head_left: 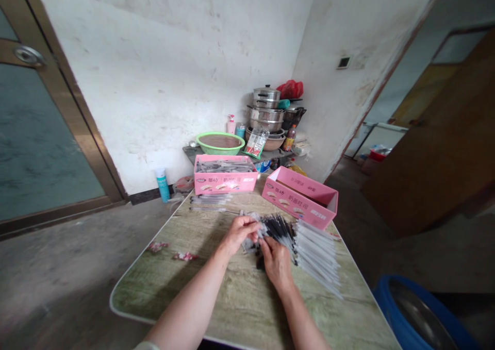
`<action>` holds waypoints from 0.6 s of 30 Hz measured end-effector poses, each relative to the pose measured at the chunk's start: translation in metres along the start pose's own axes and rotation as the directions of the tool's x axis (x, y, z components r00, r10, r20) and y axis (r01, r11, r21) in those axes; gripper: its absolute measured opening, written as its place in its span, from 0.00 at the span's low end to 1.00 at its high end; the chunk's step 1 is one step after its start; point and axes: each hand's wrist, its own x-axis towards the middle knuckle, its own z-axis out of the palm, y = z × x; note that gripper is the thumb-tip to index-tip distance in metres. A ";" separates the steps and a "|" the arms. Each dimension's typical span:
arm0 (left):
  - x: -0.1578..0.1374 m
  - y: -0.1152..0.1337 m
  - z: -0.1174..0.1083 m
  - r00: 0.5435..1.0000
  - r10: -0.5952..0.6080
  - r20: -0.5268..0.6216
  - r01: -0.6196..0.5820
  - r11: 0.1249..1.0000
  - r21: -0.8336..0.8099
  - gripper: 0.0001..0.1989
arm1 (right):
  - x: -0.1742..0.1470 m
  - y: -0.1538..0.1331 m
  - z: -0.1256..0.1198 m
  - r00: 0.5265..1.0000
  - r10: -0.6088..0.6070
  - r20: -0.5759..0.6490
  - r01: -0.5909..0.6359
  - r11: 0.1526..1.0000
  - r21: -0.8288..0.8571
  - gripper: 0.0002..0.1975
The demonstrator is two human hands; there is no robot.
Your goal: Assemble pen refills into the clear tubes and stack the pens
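My left hand (243,231) is closed in a pinch above the middle of the wood-patterned table (228,298). Right beside it, my right hand (276,260) has its thumb and fingers pressed together, and the fingertips of both hands almost meet. Whatever they pinch is too small and covered to name. Small translucent grey pieces (247,244) lie around the left fingers. Just beyond the right hand is a bundle of thin, pen-like black sticks (277,226). Farther right, long translucent pen-like sticks (317,254) lie side by side in a row.
A pink box (226,182) full of grey sticks stands at the table's far edge, with several sticks (211,200) before it. Another pink box (299,198) sits to its right. Behind are a green basin (220,143) and stacked pots (266,115). A blue tub (421,314) stands lower right.
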 end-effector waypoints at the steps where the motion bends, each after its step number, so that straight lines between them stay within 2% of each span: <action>1: 0.000 0.001 -0.001 0.999 0.012 0.039 -0.012 1.000 0.000 0.18 | 0.001 0.000 -0.002 0.996 0.052 0.068 -0.061 0.987 0.152 0.25; 2: 0.000 0.002 -0.001 0.996 0.024 0.082 -0.024 1.000 -0.002 0.18 | 0.002 0.000 -0.004 0.984 0.099 0.148 -0.140 0.944 0.300 0.26; 4: -0.001 0.003 -0.002 0.986 0.045 0.160 -0.043 0.999 -0.013 0.18 | 0.004 0.001 -0.008 0.938 0.168 0.305 -0.311 0.797 0.518 0.27; 6: -0.002 0.005 -0.002 0.975 0.055 0.215 -0.052 0.998 -0.018 0.18 | 0.005 0.001 -0.012 0.888 0.185 0.421 -0.430 0.658 0.618 0.27; 7: -0.003 0.006 -0.001 0.971 0.056 0.233 -0.054 0.998 -0.015 0.18 | 0.004 0.002 -0.013 0.872 0.174 0.457 -0.459 0.615 0.641 0.26; 9: -0.004 0.007 0.001 0.967 0.052 0.250 -0.053 0.999 -0.002 0.17 | 0.004 0.003 -0.014 0.863 0.151 0.483 -0.470 0.591 0.656 0.25; 11: -0.004 0.007 0.002 0.974 0.041 0.224 -0.044 0.999 0.009 0.17 | 0.003 0.002 -0.014 0.888 0.150 0.434 -0.421 0.643 0.640 0.25; 13: -0.003 0.004 0.003 0.989 0.028 0.148 -0.030 0.999 0.017 0.17 | 0.003 0.002 -0.011 0.941 0.136 0.311 -0.295 0.780 0.551 0.25; 15: -0.002 0.001 0.004 0.998 0.014 0.067 -0.016 1.000 0.021 0.17 | 0.002 0.001 -0.008 0.987 0.066 0.146 -0.111 0.938 0.330 0.24; 16: -0.001 0.000 0.004 0.999 0.007 0.035 -0.007 1.000 0.020 0.17 | 0.001 0.001 -0.006 0.997 0.013 0.072 -0.026 0.983 0.179 0.24; 18: 0.000 -0.003 0.004 1.000 -0.011 -0.008 0.011 1.000 0.015 0.18 | -0.001 0.002 -0.001 0.996 -0.083 -0.027 0.080 0.992 -0.101 0.22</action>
